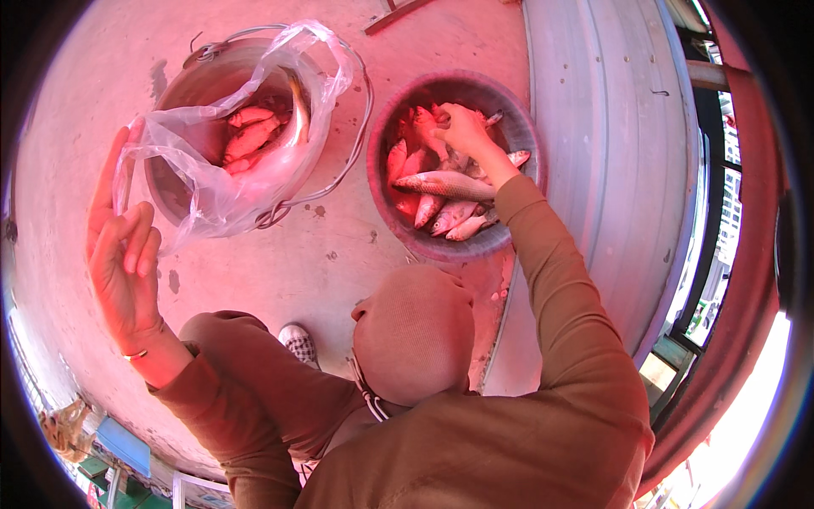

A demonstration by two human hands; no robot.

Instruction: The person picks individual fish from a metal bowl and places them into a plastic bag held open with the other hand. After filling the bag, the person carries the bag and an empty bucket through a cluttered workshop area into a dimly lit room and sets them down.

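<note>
At the left, my left hand holds the edge of a clear plastic bag, with one finger stretched up along the bag and the others curled. The bag lines a bucket with a wire handle, its mouth spread wide. Inside the bag lie several fish, tinted red by the light. My right hand reaches into a round dark basin of fish, its fingers closed around a fish near the far side. A larger fish lies across the others below that hand.
Grey ribbed metal sheeting runs along the right of the basin. The concrete floor has damp spots. Near my body are a checkered shoe and a rounded brown cloth-covered shape. A bar lies at the far edge.
</note>
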